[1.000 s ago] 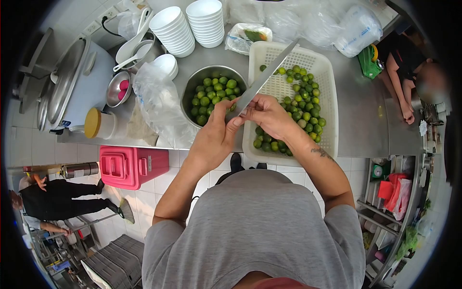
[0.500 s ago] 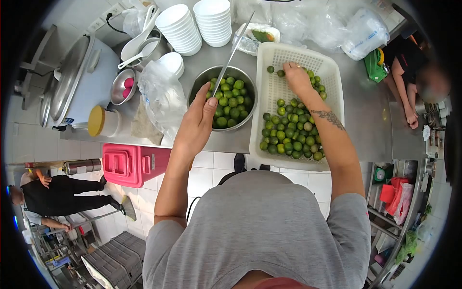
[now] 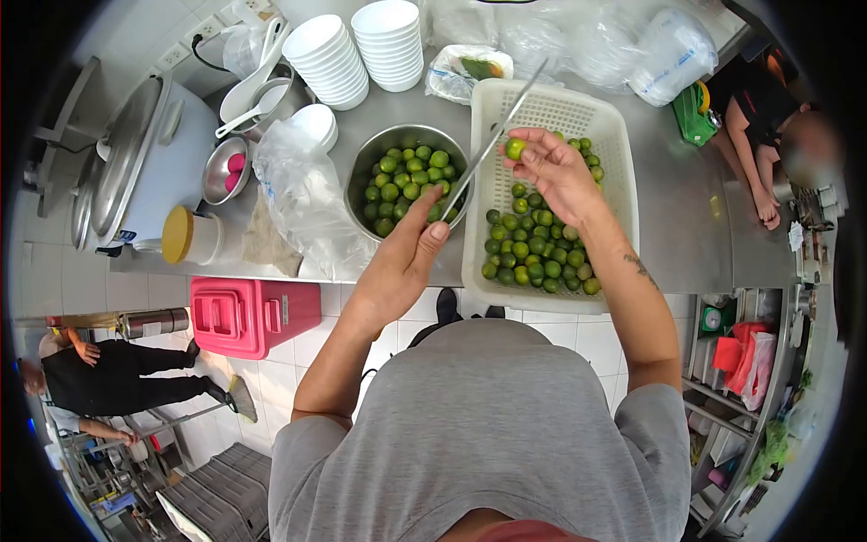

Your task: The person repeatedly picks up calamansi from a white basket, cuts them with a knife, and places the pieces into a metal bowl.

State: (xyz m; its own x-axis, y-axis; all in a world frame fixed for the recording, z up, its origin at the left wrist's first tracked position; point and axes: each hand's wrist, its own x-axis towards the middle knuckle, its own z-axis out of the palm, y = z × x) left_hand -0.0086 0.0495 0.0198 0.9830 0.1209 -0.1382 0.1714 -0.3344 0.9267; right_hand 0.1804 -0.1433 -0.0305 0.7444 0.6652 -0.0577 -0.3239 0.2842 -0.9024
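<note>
My left hand [image 3: 397, 271] is closed around a knife whose long thin blade [image 3: 496, 136] points up and to the right, over the gap between the bowl and the basket. In the fingertips of my right hand [image 3: 562, 178] is one small green lime [image 3: 515, 149], close to the blade. Below that hand, many green limes [image 3: 536, 246] lie in a white plastic basket [image 3: 632, 172], with a few more in its upper right part. A steel bowl [image 3: 353, 163] full of limes stands left of the basket, partly covered by my left hand. The knife's handle is hidden in my palm.
Stacked white bowls [image 3: 327, 63], a plastic bag [image 3: 307, 199], a yellow-lidded tub [image 3: 178, 235] and a large pot [image 3: 149, 163] share the steel counter. Beneath its left side stands a pink bin [image 3: 230, 316]. One person [image 3: 113, 361] is at lower left, another [image 3: 754, 135] at upper right.
My right hand has lifted a lime out of the basket and turned palm up. My left hand has shifted right and down, swinging the knife blade over toward the basket.
</note>
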